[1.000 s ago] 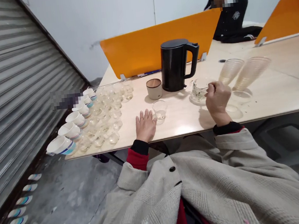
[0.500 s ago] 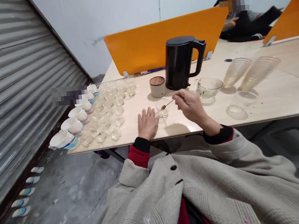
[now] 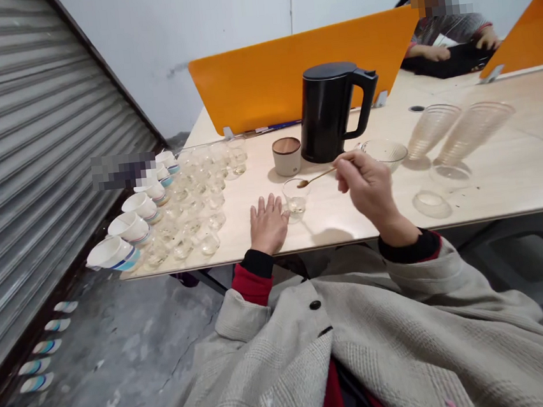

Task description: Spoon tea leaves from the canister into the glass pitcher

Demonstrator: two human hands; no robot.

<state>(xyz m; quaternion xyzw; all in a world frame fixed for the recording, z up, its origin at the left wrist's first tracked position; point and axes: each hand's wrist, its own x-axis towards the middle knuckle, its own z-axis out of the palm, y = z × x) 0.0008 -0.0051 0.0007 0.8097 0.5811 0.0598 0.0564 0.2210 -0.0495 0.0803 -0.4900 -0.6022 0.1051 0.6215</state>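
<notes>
My right hand point(image 3: 368, 188) is closed on the handle of a small gold-brown spoon point(image 3: 314, 179). The spoon's bowl is over the rim of a clear plastic cup point(image 3: 296, 204), which stands upright with a little in its bottom. Flat on the table lies my left hand point(image 3: 268, 226), fingers spread, its thumb side close by the cup; I cannot tell whether they touch. Behind my right hand, partly hidden, is a clear glass bowl point(image 3: 388, 151). A beige canister point(image 3: 287, 158) with a brown top stands just beyond the cup.
A black kettle point(image 3: 327, 115) stands before the orange divider point(image 3: 251, 90). Rows of clear cups point(image 3: 195, 204) and white paper cups point(image 3: 137, 207) line the table's left side. Two leaning stacks of clear cups point(image 3: 471, 133) are at right. A person point(image 3: 457, 38) sits behind the divider.
My right hand has moved right, lifting the spoon's bowl from inside the clear cup to its rim. The left hand stays put. The other person's arms have moved over the black item.
</notes>
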